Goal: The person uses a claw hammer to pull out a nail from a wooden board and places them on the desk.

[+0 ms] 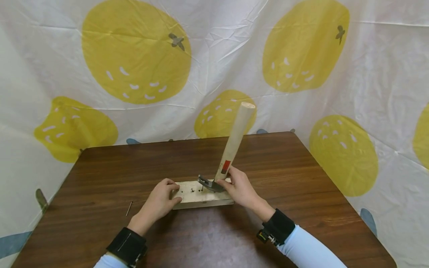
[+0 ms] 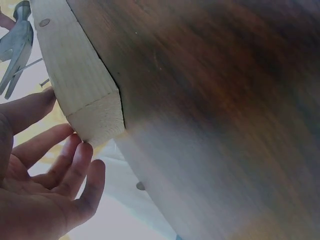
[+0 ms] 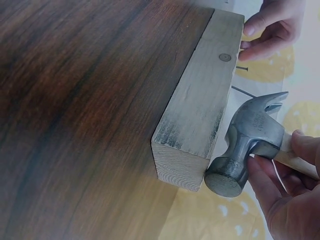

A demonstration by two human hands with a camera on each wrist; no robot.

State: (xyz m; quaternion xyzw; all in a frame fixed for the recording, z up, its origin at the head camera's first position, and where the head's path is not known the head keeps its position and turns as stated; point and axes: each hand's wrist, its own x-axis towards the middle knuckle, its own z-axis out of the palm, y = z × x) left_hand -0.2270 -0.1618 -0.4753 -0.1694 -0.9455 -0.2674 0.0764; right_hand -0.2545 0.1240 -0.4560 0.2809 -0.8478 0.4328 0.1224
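A pale wooden block [image 1: 204, 204] lies on the table, with nails standing in its top and small holes beside them. At its left end, my left hand [image 1: 160, 199] grips it with thumb and fingers; the left wrist view shows the fingertips at the end grain. My right hand [image 1: 242, 188] holds a claw hammer [image 3: 255, 127] by the wooden handle [image 1: 234, 143], close to the head. The head rests over the block's right part, handle tilted up and to the right. Its claw points left, near a bent-over nail [image 3: 243, 92]; a shorter nail [image 3: 242, 68] stands further left.
A loose nail [image 1: 129, 208] lies on the brown table [image 1: 268, 156], left of my left hand. Behind the table hangs a white cloth [image 1: 221, 56] with yellow fruit prints. Black bands with cameras wrap both wrists.
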